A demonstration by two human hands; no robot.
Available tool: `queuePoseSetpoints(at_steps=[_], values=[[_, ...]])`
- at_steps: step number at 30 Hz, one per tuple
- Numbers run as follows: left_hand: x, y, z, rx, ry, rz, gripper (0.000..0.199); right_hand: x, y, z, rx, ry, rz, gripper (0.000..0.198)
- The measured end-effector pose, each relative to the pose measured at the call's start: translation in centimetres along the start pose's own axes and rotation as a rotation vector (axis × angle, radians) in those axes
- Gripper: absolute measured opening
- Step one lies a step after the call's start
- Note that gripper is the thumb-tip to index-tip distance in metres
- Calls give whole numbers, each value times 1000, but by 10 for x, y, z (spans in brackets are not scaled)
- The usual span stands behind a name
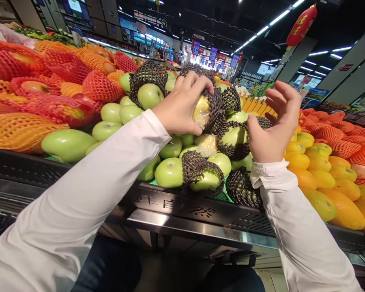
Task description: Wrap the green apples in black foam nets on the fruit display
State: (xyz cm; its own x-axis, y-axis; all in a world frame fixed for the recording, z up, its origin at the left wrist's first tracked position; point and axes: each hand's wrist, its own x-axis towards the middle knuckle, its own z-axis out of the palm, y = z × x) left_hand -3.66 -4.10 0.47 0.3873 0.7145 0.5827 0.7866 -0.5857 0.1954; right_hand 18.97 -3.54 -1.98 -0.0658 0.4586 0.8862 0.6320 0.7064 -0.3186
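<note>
My left hand [185, 99] is closed around a yellow plastic-wrapped fruit in a black foam net [204, 108], held above the pile of green apples. Fingers apart and curved, my right hand [275, 123] hovers to the right of it with nothing in its grasp. Below the left hand, another yellow plastic-wrapped fruit [207, 144] sits among the apples. Bare green apples [169, 172] surround it, and several others wear black foam nets, such as the netted apple [205, 178] at the front edge.
A black display rack edge [182, 202] runs along the front. Fruit in red and orange foam nets [101, 86] fills the left side. Oranges [319, 202] and more orange-netted fruit [346, 136] lie on the right. A red lantern [302, 26] hangs overhead.
</note>
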Motion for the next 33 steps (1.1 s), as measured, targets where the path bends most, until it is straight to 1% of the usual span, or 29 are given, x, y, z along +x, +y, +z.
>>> queuePoseSetpoints(at_steps=[2,6,9,13,16,18,21,23,25,26,27,28,30,31,33], values=[[1,-6,7,18,-101,16,70,0,4,0,-16,24,13,59],[3,-22,17,-14,-300,59,75,2,11,1,-74,27,-16,58],[4,-24,14,-67,-350,54,70,3,15,2,-50,15,-9,59],[3,-18,6,-153,-335,7,56,2,13,4,-53,15,1,53],[4,-17,7,-175,-300,13,51,4,11,4,-55,13,9,48],[5,-19,9,-183,-279,22,49,10,18,0,-67,15,21,44],[8,-21,10,-223,-250,29,45,26,46,-10,-111,49,85,39],[10,-22,9,-276,-205,-3,43,34,71,-16,-132,75,201,35],[13,-25,10,-350,-164,-41,43,38,90,-18,-149,71,358,31],[14,-27,11,-384,-150,-49,42,38,97,-17,-165,25,426,30],[15,-30,13,-413,-143,-51,40,37,100,-16,-193,-49,476,31],[15,-33,16,-436,-140,-47,38,35,102,-14,-231,-137,502,34],[16,-40,24,-466,-137,-48,37,30,101,-10,-302,-275,500,43],[17,-43,28,-473,-135,-46,39,28,100,-9,-314,-308,489,46],[16,-46,34,-453,-142,-11,44,25,100,-9,-279,-320,470,49]])
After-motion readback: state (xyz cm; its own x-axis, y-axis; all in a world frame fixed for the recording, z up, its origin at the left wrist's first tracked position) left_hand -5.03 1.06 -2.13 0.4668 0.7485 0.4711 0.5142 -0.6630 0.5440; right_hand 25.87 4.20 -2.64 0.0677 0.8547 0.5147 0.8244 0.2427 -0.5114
